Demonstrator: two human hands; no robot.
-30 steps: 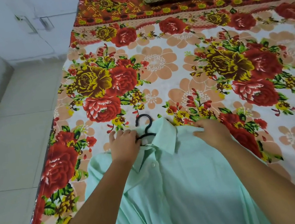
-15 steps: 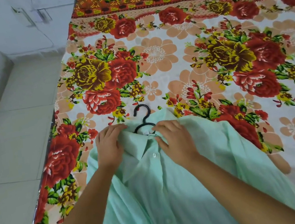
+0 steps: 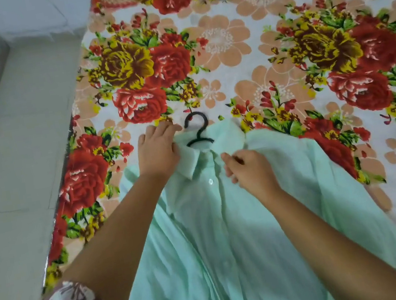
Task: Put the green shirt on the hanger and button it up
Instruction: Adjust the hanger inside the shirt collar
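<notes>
Bed [image 3: 225,39] with a floral sheet carries the shirt [image 3: 235,249], spread front-up near its close edge. The hanger [image 3: 198,130] is already inside, only its black hook showing above the collar [image 3: 193,161]. The left hand [image 3: 157,151] lies on the collar's left side, fingers straight and together, pinning it. The right hand [image 3: 251,174] has its fingers curled, seemingly pinching the front edge just beside the top button [image 3: 210,181]. Buttoning looks about to start. It would go best with the collar held down, both edges aligned, and that button done first, working downward.
</notes>
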